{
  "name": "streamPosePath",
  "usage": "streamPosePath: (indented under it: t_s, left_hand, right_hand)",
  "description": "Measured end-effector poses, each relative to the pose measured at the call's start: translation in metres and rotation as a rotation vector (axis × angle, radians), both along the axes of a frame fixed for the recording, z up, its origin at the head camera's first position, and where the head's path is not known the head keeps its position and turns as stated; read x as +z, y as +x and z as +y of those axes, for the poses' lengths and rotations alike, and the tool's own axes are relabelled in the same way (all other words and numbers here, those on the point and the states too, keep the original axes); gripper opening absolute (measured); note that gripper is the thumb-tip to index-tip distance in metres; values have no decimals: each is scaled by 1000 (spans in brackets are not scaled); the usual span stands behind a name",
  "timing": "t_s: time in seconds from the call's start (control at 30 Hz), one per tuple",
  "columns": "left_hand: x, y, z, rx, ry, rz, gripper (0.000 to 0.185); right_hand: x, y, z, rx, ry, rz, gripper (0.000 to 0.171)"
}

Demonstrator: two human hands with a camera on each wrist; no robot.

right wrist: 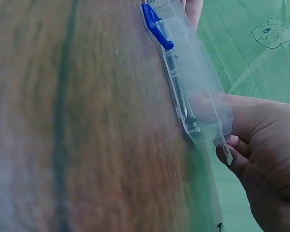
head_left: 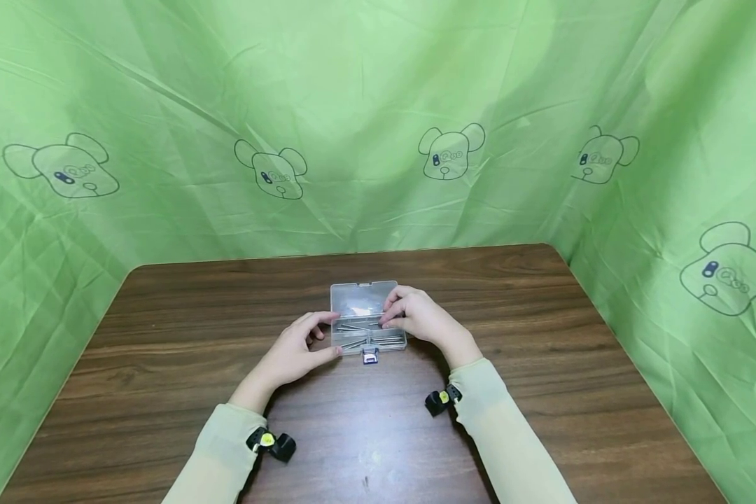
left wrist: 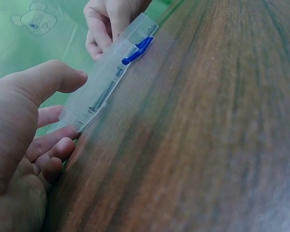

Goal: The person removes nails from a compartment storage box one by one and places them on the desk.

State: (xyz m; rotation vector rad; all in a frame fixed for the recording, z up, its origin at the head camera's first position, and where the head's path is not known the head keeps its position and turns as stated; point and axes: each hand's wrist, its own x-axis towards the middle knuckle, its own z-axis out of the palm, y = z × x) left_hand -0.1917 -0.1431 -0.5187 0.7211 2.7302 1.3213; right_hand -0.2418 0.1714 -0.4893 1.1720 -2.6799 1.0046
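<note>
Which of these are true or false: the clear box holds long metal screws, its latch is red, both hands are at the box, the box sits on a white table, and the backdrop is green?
1. The clear plastic box holds long metal screws. True.
2. Its latch is red. False: it is blue.
3. The left hand and right hand are both at the box. True: one at each end.
4. The box sits on a white table. False: the table is dark brown wood.
5. The backdrop is green cloth with cartoon faces. True.
</note>
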Motion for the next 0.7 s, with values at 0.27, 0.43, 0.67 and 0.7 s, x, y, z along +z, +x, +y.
streamPosePath:
  t_s: [0.27, 0.43, 0.67, 0.7]
  left_hand:
    - [-2, -2, -1, -5, 6, 4, 64]
    - [-2, -3, -1, -6, 4, 2, 64]
    - [0, -3, -1, -10, 8, 4, 64]
    - [0, -3, -1, -10, 8, 4, 64]
  right_hand:
    - [-1, 0, -1, -14, 0, -39, 8]
    - [2, 1, -2, -8, 51, -3, 10]
    - [7, 2, -5, -10, 93, -9, 7]
    - [8, 2, -5, -11, 98, -13, 7]
